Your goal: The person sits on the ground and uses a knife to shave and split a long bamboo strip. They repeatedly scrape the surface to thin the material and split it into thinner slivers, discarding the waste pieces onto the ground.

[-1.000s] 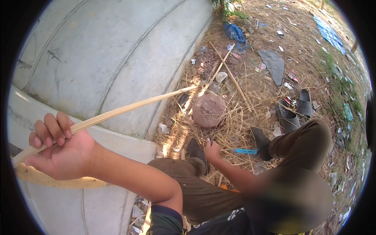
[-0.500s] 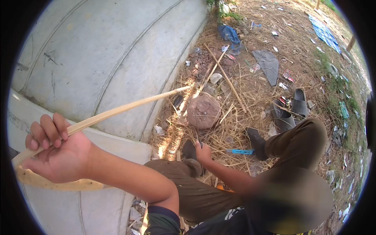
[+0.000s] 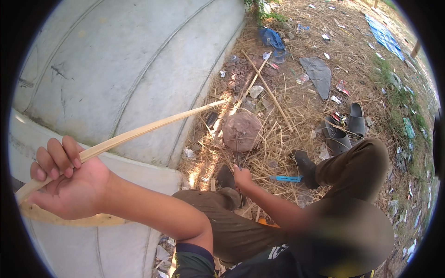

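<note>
My left hand (image 3: 76,178) is raised at the left, fingers curled round a long pale strip of split bamboo (image 3: 153,126). The strip slants up to the right, and its far end reaches just above a round reddish-brown block (image 3: 242,131). Low in the middle, between my legs, my right hand (image 3: 242,178) is closed on a thin dark knife (image 3: 238,155). Its narrow blade points away from me and overlaps the block's near part in view; whether they touch I cannot tell. The bamboo strip and the blade are apart.
Bamboo sticks (image 3: 269,90) lie crossed beyond the block, among thin shavings. A blue strip-shaped tool (image 3: 285,179) is beside my booted foot. Grey clogs (image 3: 356,120) stand at the right. A pale concrete wall (image 3: 125,69) rises at the left. Litter and a blue plastic bag (image 3: 272,39) lie beyond.
My right hand has turned or lifted the knife, so its blade now shows over the block. My left hand and the bamboo strip have hardly moved.
</note>
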A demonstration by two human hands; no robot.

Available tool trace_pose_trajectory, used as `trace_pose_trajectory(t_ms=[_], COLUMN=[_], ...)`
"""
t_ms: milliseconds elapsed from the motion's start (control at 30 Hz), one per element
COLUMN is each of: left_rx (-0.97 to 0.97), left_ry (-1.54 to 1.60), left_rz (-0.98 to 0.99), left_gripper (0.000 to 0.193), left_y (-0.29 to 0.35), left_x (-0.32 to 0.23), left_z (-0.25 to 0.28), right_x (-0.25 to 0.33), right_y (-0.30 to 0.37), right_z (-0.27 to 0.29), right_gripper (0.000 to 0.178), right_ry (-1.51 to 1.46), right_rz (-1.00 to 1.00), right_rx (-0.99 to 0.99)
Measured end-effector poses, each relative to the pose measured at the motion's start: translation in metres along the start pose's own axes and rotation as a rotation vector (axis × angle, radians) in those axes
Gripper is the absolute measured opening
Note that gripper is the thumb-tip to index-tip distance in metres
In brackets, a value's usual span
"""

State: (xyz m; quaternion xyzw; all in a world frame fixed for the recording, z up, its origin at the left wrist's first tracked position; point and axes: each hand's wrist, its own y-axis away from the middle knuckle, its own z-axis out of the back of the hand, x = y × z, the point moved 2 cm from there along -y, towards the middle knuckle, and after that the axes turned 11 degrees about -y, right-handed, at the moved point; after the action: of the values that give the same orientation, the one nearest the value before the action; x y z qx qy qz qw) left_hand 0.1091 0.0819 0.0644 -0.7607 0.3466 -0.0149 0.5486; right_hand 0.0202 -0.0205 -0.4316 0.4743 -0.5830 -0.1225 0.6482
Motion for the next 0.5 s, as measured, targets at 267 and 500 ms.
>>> trace_pose_trajectory(t_ms=[267, 500], left_rx=[-0.074, -0.016], left_ry=[-0.098, -0.063], left_rz=[-0.011, -0.01], left_gripper=[0.048, 0.048], left_y=[0.004, 0.004], left_x=[-0.003, -0.001], left_z=[-0.021, -0.015], right_x=[0.034, 0.026], right_y=[0.013, 0.012], right_z=[0.012, 0.0], right_gripper=[0.049, 0.045], right_ry=[-0.032, -0.07], right_rz=[-0.037, -0.03], right_rx=[-0.025, 0.02])
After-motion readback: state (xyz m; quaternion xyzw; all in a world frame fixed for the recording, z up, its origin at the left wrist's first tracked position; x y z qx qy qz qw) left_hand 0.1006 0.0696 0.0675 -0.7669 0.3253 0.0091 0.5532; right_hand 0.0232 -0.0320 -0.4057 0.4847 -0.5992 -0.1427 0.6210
